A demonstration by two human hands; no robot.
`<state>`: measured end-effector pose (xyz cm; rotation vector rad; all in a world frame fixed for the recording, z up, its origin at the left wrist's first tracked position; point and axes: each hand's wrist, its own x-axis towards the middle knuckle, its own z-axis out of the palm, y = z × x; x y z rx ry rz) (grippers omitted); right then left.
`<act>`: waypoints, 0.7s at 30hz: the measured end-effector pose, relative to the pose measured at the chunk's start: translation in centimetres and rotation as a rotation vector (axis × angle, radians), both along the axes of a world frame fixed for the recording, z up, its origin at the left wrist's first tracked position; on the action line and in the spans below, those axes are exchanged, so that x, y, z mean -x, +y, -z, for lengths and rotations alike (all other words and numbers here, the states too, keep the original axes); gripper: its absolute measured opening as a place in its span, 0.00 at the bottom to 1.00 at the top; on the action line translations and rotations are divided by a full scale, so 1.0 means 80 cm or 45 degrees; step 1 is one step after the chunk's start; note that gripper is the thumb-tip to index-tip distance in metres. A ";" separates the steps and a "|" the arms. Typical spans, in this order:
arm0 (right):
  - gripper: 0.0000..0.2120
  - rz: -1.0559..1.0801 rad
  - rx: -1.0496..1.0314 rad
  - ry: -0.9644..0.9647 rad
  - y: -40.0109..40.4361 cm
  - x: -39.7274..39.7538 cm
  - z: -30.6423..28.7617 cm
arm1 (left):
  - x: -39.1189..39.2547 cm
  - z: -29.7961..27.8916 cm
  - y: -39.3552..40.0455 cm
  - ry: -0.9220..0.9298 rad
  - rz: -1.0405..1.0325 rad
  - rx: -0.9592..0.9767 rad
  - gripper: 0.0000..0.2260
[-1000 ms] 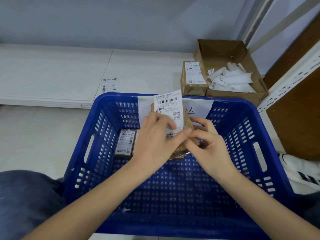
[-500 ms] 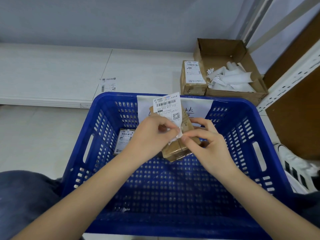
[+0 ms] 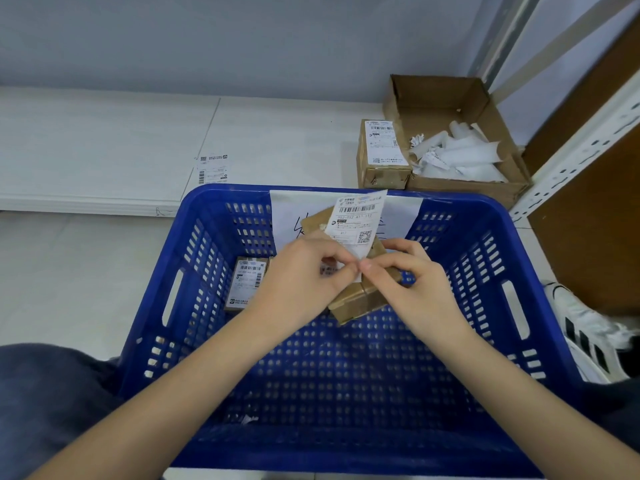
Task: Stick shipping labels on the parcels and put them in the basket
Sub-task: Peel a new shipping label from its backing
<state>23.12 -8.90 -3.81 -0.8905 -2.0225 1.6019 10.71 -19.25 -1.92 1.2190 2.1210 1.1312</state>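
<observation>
Head view: above the blue basket (image 3: 485,244), left hand (image 3: 304,275) and right hand (image 3: 412,282) pinch the shipping label (image 3: 358,220)'s lower corner. Its long axis rises away from them, over the cardboard parcel (image 3: 360,299) beneath the fingers.

the left hand (image 3: 304,271) covers the near left part of the held parcel (image 3: 360,299), and the right hand (image 3: 412,282) covers its right side, so how the parcel is supported cannot be told. the lower end of the label (image 3: 358,220) disappears between the pinching fingertips. behind the label, the writing on the white sheet (image 3: 405,213) on the basket's (image 3: 166,258) far wall is mostly hidden. left of the held parcel, a labelled parcel (image 3: 246,284) in the basket is partly hidden by the left hand; its print is too small to read. the shoe (image 3: 588,337) right of the basket is cut by the frame edge. both forearms run out at the bottom.
</observation>
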 end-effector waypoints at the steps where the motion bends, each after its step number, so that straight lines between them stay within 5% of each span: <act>1: 0.08 -0.010 -0.011 -0.003 0.000 0.000 0.000 | 0.000 0.000 0.000 0.000 -0.003 0.000 0.13; 21: 0.10 0.034 0.004 -0.012 0.003 -0.001 0.003 | 0.015 -0.002 -0.001 -0.062 -0.129 0.033 0.09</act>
